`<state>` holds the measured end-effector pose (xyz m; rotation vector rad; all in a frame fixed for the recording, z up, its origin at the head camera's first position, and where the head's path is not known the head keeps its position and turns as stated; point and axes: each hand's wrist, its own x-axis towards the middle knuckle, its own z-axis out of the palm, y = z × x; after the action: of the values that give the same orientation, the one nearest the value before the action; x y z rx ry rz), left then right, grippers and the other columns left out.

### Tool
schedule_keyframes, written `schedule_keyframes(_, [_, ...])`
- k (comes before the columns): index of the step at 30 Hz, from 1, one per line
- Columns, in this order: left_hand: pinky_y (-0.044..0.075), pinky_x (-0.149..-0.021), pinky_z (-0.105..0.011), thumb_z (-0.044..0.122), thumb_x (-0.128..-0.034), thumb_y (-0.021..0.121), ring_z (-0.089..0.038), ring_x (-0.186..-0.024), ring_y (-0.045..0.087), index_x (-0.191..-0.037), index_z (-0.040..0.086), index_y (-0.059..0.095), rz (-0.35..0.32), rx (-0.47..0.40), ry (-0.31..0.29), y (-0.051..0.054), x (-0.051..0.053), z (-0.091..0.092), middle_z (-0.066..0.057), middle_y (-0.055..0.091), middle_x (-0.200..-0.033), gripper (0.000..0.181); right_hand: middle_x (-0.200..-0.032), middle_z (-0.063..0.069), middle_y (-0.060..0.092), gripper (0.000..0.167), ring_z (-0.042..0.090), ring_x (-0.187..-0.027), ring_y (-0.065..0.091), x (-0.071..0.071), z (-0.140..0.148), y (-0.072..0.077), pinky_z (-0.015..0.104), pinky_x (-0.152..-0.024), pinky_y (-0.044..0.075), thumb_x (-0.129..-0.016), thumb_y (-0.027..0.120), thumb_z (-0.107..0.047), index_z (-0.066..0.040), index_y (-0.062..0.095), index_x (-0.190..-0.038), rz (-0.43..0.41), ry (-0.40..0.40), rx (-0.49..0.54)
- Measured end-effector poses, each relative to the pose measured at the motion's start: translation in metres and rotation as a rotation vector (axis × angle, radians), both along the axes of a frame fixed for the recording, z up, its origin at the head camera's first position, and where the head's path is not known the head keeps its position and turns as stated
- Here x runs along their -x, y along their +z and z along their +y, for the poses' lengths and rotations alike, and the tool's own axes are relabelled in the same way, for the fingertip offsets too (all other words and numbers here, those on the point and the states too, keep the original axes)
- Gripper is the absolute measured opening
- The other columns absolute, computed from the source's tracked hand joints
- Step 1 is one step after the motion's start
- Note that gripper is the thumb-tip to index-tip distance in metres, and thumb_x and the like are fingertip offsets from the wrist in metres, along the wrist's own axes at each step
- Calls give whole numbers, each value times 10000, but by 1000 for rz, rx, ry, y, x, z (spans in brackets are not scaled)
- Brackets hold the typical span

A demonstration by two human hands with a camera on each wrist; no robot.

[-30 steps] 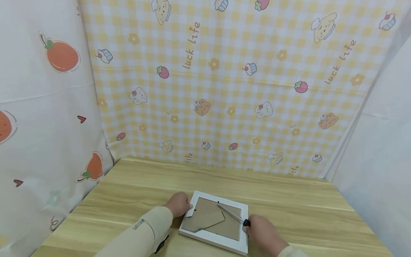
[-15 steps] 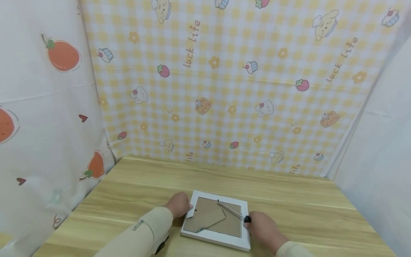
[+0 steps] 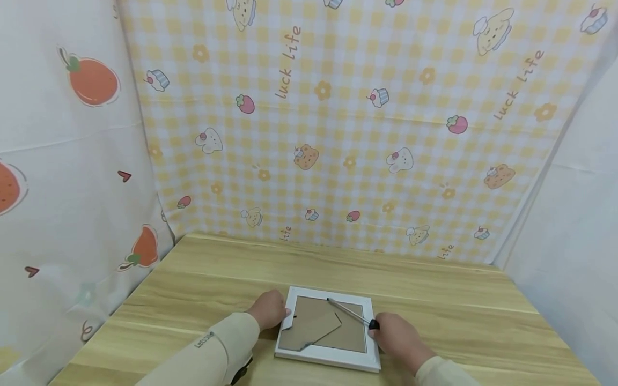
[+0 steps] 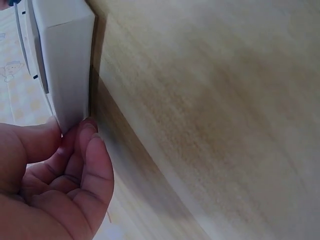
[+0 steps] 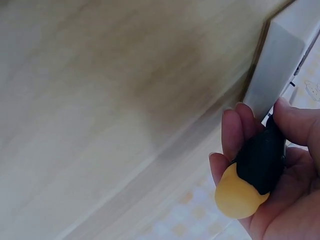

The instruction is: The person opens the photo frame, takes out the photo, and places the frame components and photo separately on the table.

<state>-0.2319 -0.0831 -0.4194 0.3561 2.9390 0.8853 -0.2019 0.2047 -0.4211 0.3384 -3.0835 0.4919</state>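
Note:
A white picture frame [image 3: 328, 361] lies back side up on the table, showing its brown backing board [image 3: 309, 311] and a fold-out stand [image 3: 318, 328]. My left hand [image 3: 268, 310] pinches the frame's left edge, thumb on top and fingers at the side, as the left wrist view shows. In my right hand [image 3: 398, 338] is a screwdriver, its black and yellow handle [image 5: 260, 160] gripped by curled fingers beside the frame's right edge. The metal shaft [image 3: 350, 312] slants across the backing, and its tip meets a small black tab [image 3: 328, 299] at the far inner edge.
The wood-grain table [image 3: 232, 268] spreads around the frame. Behind it hangs a yellow checked curtain [image 3: 347, 128] with cartoon prints. White cloths close off the left side [image 3: 87, 161] and the right side [image 3: 574, 225].
The frame has turned slightly, its right side shifting away from me. My right hand and the screwdriver have moved a little away with it, the tip reaching the tab. My left hand keeps its pinch.

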Motion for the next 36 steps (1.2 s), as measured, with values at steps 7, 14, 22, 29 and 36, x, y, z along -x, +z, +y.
schedule_keyframes(7, [322,-501,-243,125,-906,633,-123,-514,378,-558,119,406,-111,-86,47,-8,3,-5,22,379,-538,416,-592,-13,438,260,141,-548,402,-9,1,1,283,-508,337,-864,698,-161,-85,524,-687,-12,-37,96])
schedule_keyframes(14, [319,-501,-243,147,-920,624,-125,-516,371,-572,116,410,-98,-97,60,-6,6,-4,20,378,-547,410,-559,-48,381,306,103,-513,345,-25,4,-3,246,-465,280,-829,733,-160,-125,495,-640,73,-44,76])
schedule_keyframes(22, [299,-491,-228,117,-887,671,-116,-522,383,-579,106,434,-70,-68,53,-5,6,-2,27,394,-548,389,-568,-53,384,314,105,-520,346,-32,-2,-5,254,-471,281,-825,735,-181,-134,486,-639,86,-25,33])
schedule_keyframes(29, [339,-512,-247,118,-889,669,-136,-550,419,-610,70,497,-57,-40,69,-5,5,0,2,434,-573,332,-574,-46,384,287,110,-525,349,-30,-4,-1,253,-475,280,-839,723,-174,-119,505,-661,43,-25,30])
schedule_keyframes(36, [357,-528,-259,113,-899,658,-146,-567,429,-637,55,509,-64,-45,80,-2,3,3,-13,452,-595,307,-579,-42,405,276,120,-537,364,-30,-4,0,266,-479,297,-821,738,-167,-115,515,-666,66,-17,30])
